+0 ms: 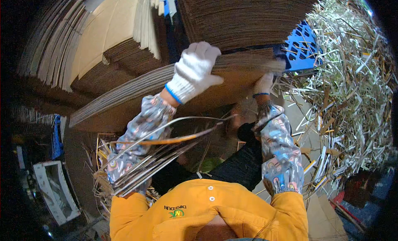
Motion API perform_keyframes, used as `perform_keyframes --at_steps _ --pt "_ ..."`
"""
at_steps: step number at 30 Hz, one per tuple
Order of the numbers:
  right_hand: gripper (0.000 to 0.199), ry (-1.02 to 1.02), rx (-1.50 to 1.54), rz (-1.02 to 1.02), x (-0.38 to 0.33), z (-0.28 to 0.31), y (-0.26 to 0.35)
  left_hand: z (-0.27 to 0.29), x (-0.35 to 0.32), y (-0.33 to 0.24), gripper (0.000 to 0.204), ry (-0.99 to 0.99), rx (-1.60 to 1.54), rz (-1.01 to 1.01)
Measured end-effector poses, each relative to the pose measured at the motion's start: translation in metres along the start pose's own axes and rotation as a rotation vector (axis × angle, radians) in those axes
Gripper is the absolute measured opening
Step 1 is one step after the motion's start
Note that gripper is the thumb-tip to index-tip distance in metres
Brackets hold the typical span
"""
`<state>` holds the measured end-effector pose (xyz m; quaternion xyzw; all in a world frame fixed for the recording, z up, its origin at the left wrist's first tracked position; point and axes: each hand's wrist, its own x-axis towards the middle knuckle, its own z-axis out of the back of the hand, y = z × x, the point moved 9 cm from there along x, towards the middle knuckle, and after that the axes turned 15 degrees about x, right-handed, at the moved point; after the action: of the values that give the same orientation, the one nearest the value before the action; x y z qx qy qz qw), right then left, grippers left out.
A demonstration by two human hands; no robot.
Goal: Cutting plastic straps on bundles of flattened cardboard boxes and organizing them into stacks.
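Observation:
A thick stack of flat brown cardboard sheets [137,89] stretches in front of me, tilted, its layered edge facing up. My left hand [192,71], in a white knit glove with a blue cuff, is closed over the stack's upper edge near its middle, the thumb on the near side. At the stack's right end my right hand [263,84], gloved the same way, grips it from below; its fingers are partly hidden by the cardboard and blurred. Thin white and orange strips [166,139] lie across my left forearm, smeared by motion.
Taller cardboard stacks [248,17] stand beyond, with another cardboard pile [112,29] at the far left. A blue plastic pallet [302,46] shows at the far right. Shredded strips [352,96] heap along the right side. A white frame-like object [56,191] lies at lower left.

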<state>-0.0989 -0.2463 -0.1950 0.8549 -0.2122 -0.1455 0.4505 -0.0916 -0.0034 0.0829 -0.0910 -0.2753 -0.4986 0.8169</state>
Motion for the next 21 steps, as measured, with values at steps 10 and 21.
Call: perform_keyframes --at_steps 10,21 --pt "0.043 -0.272 0.157 0.132 -0.020 0.035 0.004 -0.008 0.003 -0.016 0.049 0.014 -0.002 -0.065" --pt "0.051 -0.356 0.053 0.216 -0.038 0.017 0.046 -0.012 0.008 -0.037 0.040 0.112 -0.042 -0.103"
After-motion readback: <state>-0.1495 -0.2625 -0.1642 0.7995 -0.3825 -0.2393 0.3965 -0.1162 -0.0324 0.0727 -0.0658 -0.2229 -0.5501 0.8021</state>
